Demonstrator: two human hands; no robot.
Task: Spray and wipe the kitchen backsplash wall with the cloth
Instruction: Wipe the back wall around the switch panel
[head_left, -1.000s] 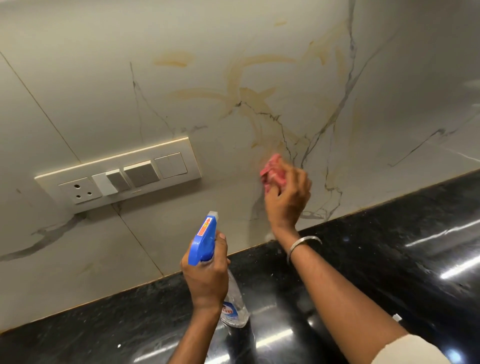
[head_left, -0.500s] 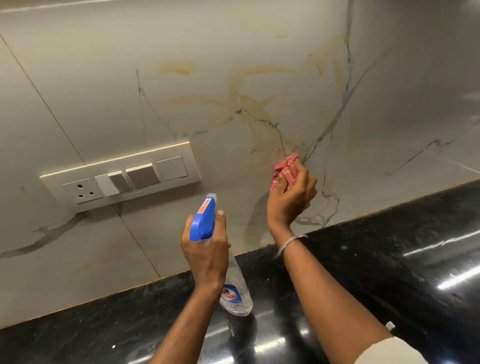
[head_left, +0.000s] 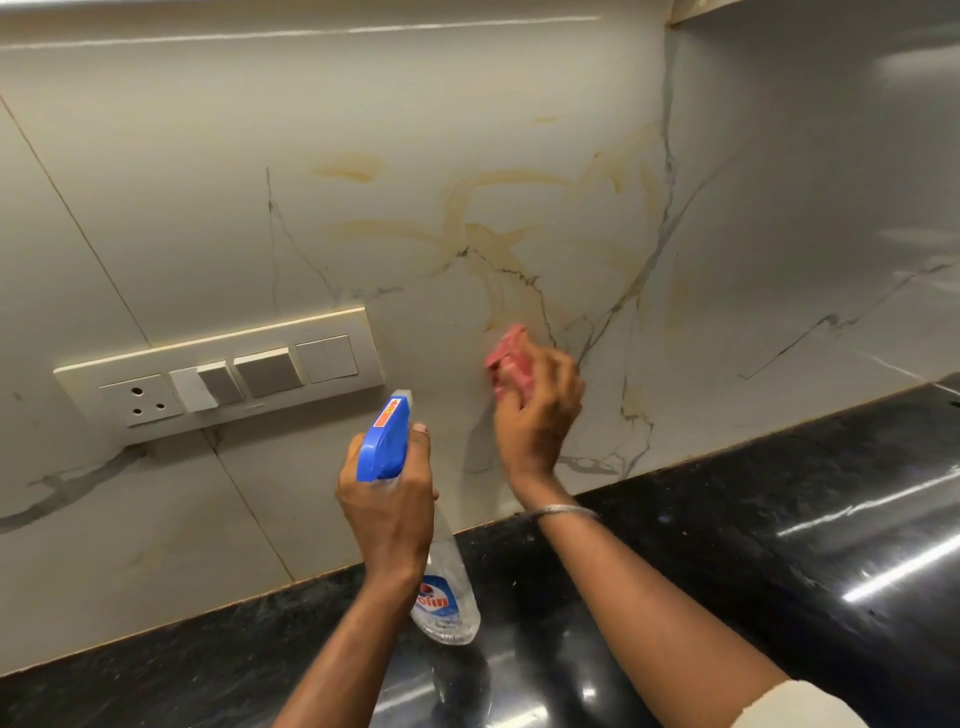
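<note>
Over the near black counter, the left hand grips the bottle by its neck, fingers curled round it, blue nozzle aimed at the wall. Right of it and farther in, the right hand bunches the pink cloth and presses it low on the wall; the hand is blurred. Switch plate at far left. Yellow streaks above the cloth are not wiped. Wiping is under way, and I judge most of the patch is left.
</note>
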